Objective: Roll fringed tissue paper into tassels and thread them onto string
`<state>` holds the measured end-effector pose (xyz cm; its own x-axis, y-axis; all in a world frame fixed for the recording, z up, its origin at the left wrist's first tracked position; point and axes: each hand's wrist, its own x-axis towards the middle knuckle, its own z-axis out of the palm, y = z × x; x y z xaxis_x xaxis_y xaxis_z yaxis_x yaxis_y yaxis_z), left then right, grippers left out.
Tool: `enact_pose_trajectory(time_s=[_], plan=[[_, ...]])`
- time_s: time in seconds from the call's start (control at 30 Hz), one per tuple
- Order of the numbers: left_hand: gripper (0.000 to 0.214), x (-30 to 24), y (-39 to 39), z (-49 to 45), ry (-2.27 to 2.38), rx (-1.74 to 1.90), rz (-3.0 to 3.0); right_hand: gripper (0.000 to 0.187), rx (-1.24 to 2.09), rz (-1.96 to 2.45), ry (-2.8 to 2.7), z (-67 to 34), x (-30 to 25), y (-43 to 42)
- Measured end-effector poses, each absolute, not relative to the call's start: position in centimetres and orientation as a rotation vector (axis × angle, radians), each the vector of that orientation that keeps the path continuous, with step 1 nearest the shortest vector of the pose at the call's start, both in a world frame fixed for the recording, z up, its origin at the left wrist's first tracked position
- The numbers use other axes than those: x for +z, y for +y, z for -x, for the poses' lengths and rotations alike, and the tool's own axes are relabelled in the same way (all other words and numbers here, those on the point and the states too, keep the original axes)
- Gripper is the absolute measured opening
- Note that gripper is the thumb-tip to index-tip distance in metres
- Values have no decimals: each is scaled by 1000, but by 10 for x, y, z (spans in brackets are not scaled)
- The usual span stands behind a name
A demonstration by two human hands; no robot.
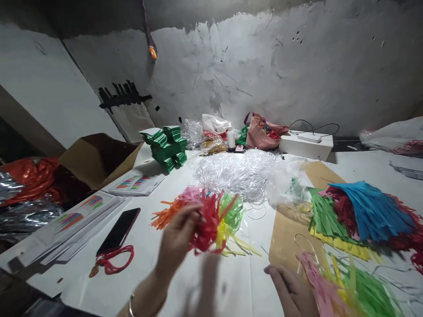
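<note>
My left hand [176,242] is closed in a pinch at a red paper tassel [209,224], a little above the table. Orange fringe [167,213], pale pink fringe [190,195], green fringe [233,211] and yellow strips [224,235] lie around the red one. Low in the view, my right hand [292,288] has its fingers curled together; what they pinch, if anything, cannot be made out. Just right of it are a pink tassel [313,277] with a thin string loop and a bright green tassel [370,286], partly blurred.
A tangle of white string [238,174] lies mid-table. Blue tassels [376,211] are piled at right beside brown paper [287,233]. A phone [119,231] with a red strap, printed sheets [82,215] and green-edged stacks [168,147] lie left, near a cardboard box [95,158].
</note>
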<state>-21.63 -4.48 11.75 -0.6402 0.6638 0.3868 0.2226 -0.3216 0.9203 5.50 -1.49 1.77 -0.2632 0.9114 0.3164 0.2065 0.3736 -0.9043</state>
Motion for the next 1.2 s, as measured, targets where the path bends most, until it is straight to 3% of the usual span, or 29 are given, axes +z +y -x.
enact_pose_trajectory(time_s=[0.13,0.4,0.63,0.97,1.2], plan=[[30,74,-65,142,1483,1543,-1397,27,1049,893,-1675,-57,41,-14],[34,43,-67,85,1413,1327,-1264,19,1291,936,-1770,-63,57,-12],[25,36,-71,70,1217,1234,-906,28,1732,820,-1268,-77,46,-9],[21,40,-77,67,1381,1226,-1035,33,1715,985,-1388,-81,41,-14],[23,40,-77,64,1379,1239,-974,23,1686,977,-1437,-82,46,-12]])
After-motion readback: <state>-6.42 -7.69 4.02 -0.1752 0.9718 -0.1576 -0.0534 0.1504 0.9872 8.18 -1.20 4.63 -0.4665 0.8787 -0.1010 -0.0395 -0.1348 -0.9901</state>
